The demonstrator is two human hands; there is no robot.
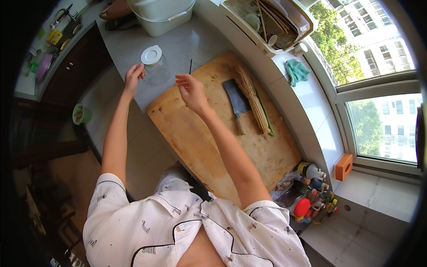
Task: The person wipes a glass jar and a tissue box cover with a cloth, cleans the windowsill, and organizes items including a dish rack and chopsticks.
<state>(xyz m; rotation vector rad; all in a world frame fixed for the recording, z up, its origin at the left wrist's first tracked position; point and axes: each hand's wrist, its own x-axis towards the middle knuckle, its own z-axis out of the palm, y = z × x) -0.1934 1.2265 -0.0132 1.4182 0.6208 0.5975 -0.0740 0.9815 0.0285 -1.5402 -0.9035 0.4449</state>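
Note:
A clear jar with a white lid (152, 56) stands on the grey counter, just beyond the far left corner of a large wooden board (186, 123). My left hand (134, 77) is beside the jar's left side, thumb and fingertips together; whether it touches the jar or pinches something thin, I cannot tell. Over the board's far edge is my right hand (191, 90), fingers loosely curled, and its palm side is partly hidden. A thin dark stick (190, 66) shows just past it. On the board's right part lie a cleaver (237, 98) and a straw brush (254, 100) over a green stalk.
Pale plastic bins (160, 16) stand at the back of the counter. A utensil rack (267, 23) and a teal cloth (296, 71) are on the window ledge, with an orange block (343, 167) farther along. Several bottles and a red-lidded jar (301, 207) crowd the board's near right corner.

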